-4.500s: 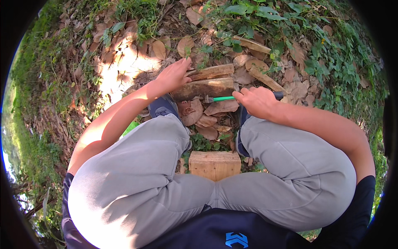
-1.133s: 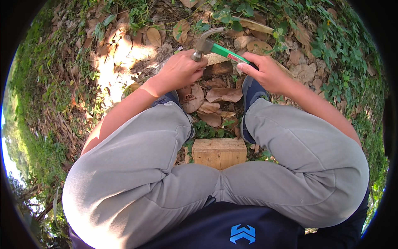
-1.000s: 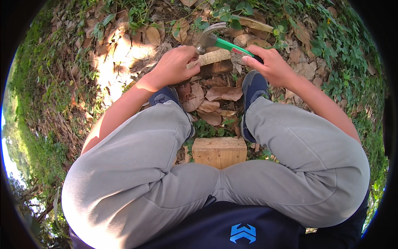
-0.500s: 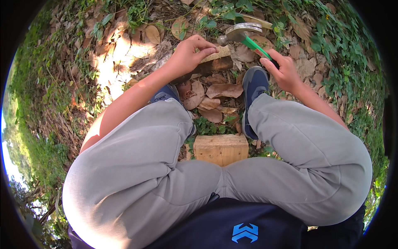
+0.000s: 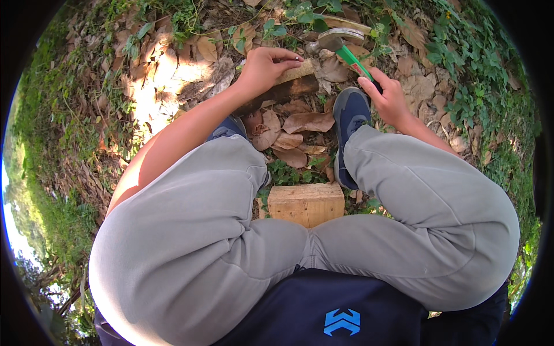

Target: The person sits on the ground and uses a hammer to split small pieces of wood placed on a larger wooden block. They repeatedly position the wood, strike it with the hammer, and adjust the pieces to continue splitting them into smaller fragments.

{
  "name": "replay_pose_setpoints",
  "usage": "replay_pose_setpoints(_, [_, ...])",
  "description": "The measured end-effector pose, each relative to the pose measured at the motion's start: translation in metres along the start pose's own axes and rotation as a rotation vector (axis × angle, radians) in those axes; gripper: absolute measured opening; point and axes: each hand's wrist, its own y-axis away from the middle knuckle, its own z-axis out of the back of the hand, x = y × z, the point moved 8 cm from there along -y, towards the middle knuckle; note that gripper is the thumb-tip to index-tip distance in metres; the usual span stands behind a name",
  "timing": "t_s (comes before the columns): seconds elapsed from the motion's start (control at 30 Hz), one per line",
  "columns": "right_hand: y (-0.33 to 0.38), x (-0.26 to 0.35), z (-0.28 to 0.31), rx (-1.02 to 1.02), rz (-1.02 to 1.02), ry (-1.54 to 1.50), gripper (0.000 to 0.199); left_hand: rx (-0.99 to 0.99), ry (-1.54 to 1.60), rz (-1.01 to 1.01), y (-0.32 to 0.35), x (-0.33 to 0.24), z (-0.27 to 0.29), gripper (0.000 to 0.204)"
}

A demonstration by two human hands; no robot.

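Claw hammer [image 5: 348, 56], gripped by right hand [image 5: 389, 98], now shifted off left hand [image 5: 261, 70], its fingertips pinched over split wood [image 5: 301, 70], contents unclear.

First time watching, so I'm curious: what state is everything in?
Hammer: gripped by its handle, striking face pointing left.
Right hand: closed around the hammer handle.
Left hand: fingers bent; anything pinched is too small to tell.
Paler wood: lying beside darker wood, partly hidden.
Wood block: between the legs, partly covered.
Dry leaves: scattered, brown.

Left fingers [image 5: 281, 55] pinch together while right fingers [image 5: 381, 77] curl inward.
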Motion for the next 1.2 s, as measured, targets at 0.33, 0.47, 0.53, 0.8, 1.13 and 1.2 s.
replay_pose_setpoints(0.33, [0.005, -0.005, -0.002, 0.030, 0.033, 0.023, 0.028, -0.021, -0.069, -0.193, -0.013, 0.002, -0.011, 0.017])
replay_pose_setpoints(0.47, [0.003, 0.004, 0.000, 0.046, 0.036, 0.067, 0.027, -0.039, -0.182, -0.097, -0.012, 0.012, -0.010, 0.015])
replay_pose_setpoints(0.53, [0.002, 0.005, 0.000, 0.043, 0.066, 0.108, 0.027, -0.044, -0.184, -0.105, -0.011, 0.011, -0.008, 0.017])
replay_pose_setpoints(0.8, [0.004, 0.005, 0.001, 0.029, 0.164, 0.134, 0.027, -0.060, -0.171, -0.033, -0.005, 0.007, -0.009, 0.022])
replay_pose_setpoints(1.13, [0.002, -0.011, 0.004, 0.047, 0.038, 0.159, 0.030, -0.071, -0.151, -0.152, -0.001, 0.009, -0.005, 0.019])
replay_pose_setpoints(1.2, [0.003, -0.017, 0.005, 0.021, 0.065, 0.170, 0.030, -0.085, -0.426, -0.379, 0.009, -0.006, -0.006, 0.019])
